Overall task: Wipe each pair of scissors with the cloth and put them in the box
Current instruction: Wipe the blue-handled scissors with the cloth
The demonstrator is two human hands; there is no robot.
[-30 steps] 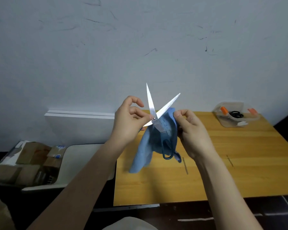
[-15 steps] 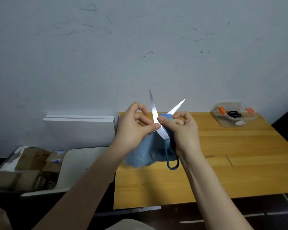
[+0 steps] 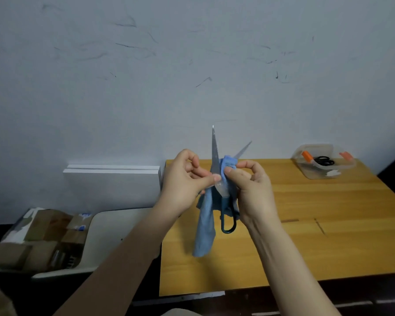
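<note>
Wooden desk (image 3: 328,236), honey-coloured planks running left to right, pushed up against a pale grey-blue wall (image 3: 146,76) marked with dark scuffs and scratches. A few short dark marks on the desk top to the right of the hands. Dark floor below the near edge.

Held up above the desk, near its left end: a pair of scissors (image 3: 217,169) with dark teal handles, blades spread in a V and pointing up, one nearly upright, the other angled to the right. Left hand (image 3: 185,185) with its grip pinching the upright blade near the pivot, thumb and forefinger pressed on the metal. Right hand (image 3: 253,190) with its grip pinching a blue cloth (image 3: 205,224) against the blades, a fold of it bunched between them just above the thumb. Rest of the cloth hanging down behind and left of the handles, lower end clear of the desk or barely above it; cannot tell which. One handle loop visible below the right palm.

At the far right corner of the desk, well apart from the hands: a clear plastic box (image 3: 322,174) with orange clips, a black-handled pair of scissors (image 3: 324,160) lying inside.

Left of the desk: white flat boards (image 3: 112,185) leaning on the wall, a pale plastic chair (image 3: 105,236) beneath, and brown cardboard boxes (image 3: 39,238) piled beside it.
</note>
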